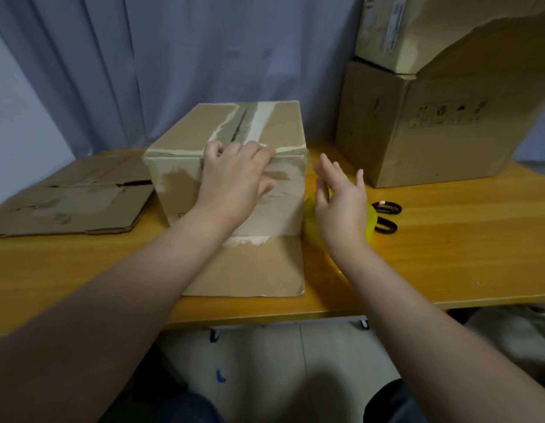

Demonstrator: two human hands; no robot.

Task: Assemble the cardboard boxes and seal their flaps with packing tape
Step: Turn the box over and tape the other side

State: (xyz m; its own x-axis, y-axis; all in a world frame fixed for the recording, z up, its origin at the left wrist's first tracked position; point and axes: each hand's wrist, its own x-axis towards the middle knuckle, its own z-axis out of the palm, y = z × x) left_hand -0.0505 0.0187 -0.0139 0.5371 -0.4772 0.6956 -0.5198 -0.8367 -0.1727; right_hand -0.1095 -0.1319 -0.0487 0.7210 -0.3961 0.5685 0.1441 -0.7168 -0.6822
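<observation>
An assembled cardboard box stands on the wooden table, its top flaps closed with a narrow gap along the seam and old tape residue on it. One bottom flap lies flat toward me. My left hand rests on the box's near top edge, fingers curled over it. My right hand hovers open just right of the box, above a yellow roll of packing tape, which it partly hides.
A flattened cardboard box lies at the left of the table. Black-handled scissors sit right of the tape. Two large stacked boxes fill the back right corner. A curtain hangs behind.
</observation>
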